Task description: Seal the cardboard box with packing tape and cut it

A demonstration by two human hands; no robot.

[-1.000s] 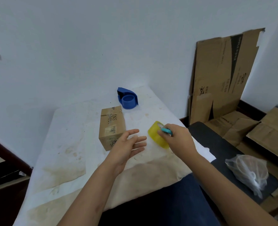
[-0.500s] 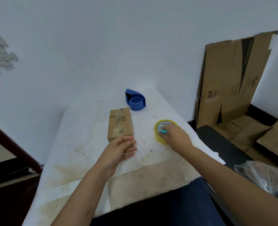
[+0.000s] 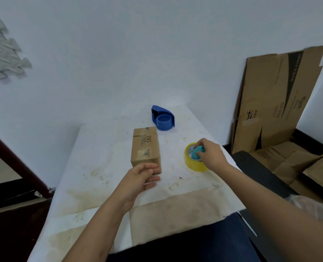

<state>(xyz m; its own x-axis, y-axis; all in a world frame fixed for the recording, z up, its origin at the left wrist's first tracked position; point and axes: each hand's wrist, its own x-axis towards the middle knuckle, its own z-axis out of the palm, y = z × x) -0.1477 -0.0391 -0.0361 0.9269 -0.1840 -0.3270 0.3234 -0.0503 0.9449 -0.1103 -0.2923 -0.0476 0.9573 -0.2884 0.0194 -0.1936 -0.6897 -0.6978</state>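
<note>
The table, covered in a stained white sheet, runs away from the person toward the wall. Flattened cartons lean against the wall at the right, well apart from the work.

The cardboard box lies near the middle of the table, flaps shut. Its long axis runs away from the person, tilted slightly; its near end face points toward the left hand. A blue tape dispenser sits just beyond the far end of the box.

The roll of yellow packing tape lies flat, hole upward, to the right of the box and apart from it, level with the box's near end.

The left hand is at the near end of the box, fingers loosely curled against that face; a firm grip cannot be confirmed. The right hand rests over the roll, fingers closed around a small teal object, possibly a cutter; its kind cannot be told.

Judgement: no fresh tape is evident on the box, so sealing is not yet begun. The left hand is nearer the box, the right nearer the tape. Tape would be drawn leftward from the roll and laid along the long axis of the box
</note>
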